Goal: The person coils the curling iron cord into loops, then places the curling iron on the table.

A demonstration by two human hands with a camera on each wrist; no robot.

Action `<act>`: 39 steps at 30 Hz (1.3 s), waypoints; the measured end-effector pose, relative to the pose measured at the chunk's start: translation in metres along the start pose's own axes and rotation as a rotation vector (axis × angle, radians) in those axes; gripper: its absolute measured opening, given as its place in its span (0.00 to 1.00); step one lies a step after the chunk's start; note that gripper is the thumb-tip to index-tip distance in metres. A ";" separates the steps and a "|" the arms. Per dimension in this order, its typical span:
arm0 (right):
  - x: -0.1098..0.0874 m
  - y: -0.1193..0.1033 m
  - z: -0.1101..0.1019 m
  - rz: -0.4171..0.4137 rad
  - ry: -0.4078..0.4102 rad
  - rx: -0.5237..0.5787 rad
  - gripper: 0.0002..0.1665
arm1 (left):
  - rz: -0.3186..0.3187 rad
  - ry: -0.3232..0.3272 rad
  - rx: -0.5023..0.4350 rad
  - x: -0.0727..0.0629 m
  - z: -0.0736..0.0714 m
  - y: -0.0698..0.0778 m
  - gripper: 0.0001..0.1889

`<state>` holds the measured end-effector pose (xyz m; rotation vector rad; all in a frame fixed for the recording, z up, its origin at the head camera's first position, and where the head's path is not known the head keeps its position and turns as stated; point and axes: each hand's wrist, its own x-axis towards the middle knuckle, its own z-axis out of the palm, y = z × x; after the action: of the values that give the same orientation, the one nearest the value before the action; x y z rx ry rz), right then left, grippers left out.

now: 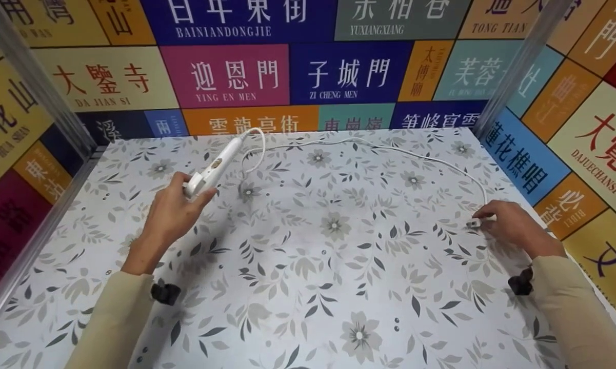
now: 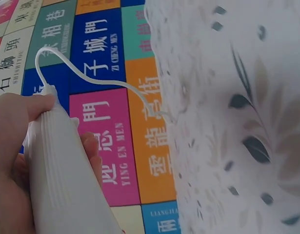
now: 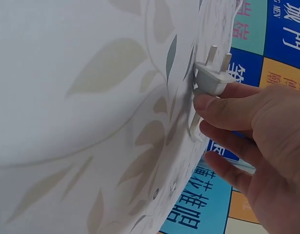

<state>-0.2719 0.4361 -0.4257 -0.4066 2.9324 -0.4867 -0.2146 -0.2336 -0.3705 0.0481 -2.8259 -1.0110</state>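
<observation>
On the left, my left hand [image 1: 174, 210] grips a white corded handheld appliance [image 1: 224, 159], a slim tilted body with a gold-brown switch. In the left wrist view its ridged white casing [image 2: 67, 170] fills the palm, and the thumb lies by the cord end. What kind of appliance it is cannot be told. At the right side of the table, my right hand [image 1: 515, 225] pinches the white two-pin plug [image 1: 474, 223] between thumb and fingers. The plug's metal pins point away from the hand in the right wrist view, where the plug body [image 3: 211, 80] is near the cloth.
A white cord [image 1: 356, 140] runs along the table's back from the appliance to the plug, with a loop at the left. Leaf-patterned cloth [image 1: 308, 266] covers the table. Printed panels [image 1: 225, 74] with clear corner posts [image 1: 518, 66] enclose the back and sides.
</observation>
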 end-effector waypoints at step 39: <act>0.040 -0.194 0.017 -0.298 0.109 0.118 0.18 | 0.258 -0.141 -0.183 0.015 0.051 0.086 0.20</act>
<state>-0.2602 0.2431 -0.3804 -0.8317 2.9370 -0.7371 -0.2348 -0.1361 -0.3537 -0.4107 -2.7495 -1.2467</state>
